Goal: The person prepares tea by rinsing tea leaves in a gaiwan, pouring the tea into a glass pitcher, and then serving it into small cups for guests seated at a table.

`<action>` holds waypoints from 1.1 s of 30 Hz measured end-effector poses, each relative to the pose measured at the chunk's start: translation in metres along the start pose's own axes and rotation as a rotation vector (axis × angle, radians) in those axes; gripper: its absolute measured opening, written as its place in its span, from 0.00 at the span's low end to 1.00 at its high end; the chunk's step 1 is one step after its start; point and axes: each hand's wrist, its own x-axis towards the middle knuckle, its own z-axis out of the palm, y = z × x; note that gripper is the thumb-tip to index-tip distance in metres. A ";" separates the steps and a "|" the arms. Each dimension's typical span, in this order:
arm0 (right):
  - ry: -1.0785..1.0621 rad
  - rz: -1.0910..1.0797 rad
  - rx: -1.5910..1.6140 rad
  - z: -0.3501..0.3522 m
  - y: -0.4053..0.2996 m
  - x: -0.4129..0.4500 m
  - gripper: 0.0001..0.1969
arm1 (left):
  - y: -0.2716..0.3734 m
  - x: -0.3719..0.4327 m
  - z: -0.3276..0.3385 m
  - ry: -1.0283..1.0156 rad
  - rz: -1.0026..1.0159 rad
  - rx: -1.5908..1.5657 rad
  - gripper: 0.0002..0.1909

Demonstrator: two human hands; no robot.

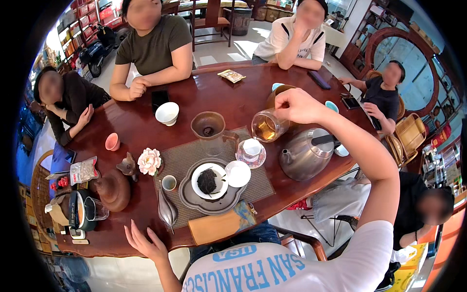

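Observation:
My right hand grips a clear glass pitcher partly filled with amber tea. The pitcher is tilted, its lip just above a small white cup on a floral saucer. My left hand rests at the near table edge with its fingers apart, holding nothing. Between my hands, a white bowl of dark wet tea leaves and a white lid stand on a grey lobed tray. A brown strainer sits on a glass vessel behind them.
A steel kettle stands right of the pitcher. Left are a clay teapot, a ceramic flower and a small grey cup. A folded cloth lies at the near edge. Several people sit around the wooden table.

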 end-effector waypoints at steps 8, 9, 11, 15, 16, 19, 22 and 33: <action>-0.034 -0.099 -0.137 0.018 -0.007 0.009 0.07 | 0.001 -0.001 -0.003 0.001 -0.077 -0.022 0.20; -0.038 -0.114 -0.150 0.019 -0.009 0.009 0.07 | 0.001 -0.001 -0.003 0.000 -0.083 -0.029 0.20; -0.042 -0.142 -0.177 0.021 -0.012 0.010 0.08 | 0.001 -0.002 -0.003 0.001 -0.093 -0.047 0.20; -0.023 -0.191 -0.246 0.022 -0.014 0.011 0.07 | 0.001 -0.001 -0.003 -0.001 -0.094 -0.060 0.20; -0.013 -0.203 -0.263 0.021 -0.016 0.010 0.07 | 0.001 -0.001 -0.003 -0.003 -0.094 -0.062 0.20; 0.004 -0.236 -0.296 0.016 -0.019 0.009 0.06 | 0.001 -0.001 -0.003 0.003 -0.081 -0.051 0.19; 0.016 -0.253 -0.310 0.012 -0.023 0.008 0.06 | 0.001 -0.004 0.000 0.020 -0.134 -0.103 0.19; -0.002 -0.211 -0.305 0.012 -0.022 0.007 0.07 | -0.006 -0.011 0.004 0.095 -0.107 -0.102 0.21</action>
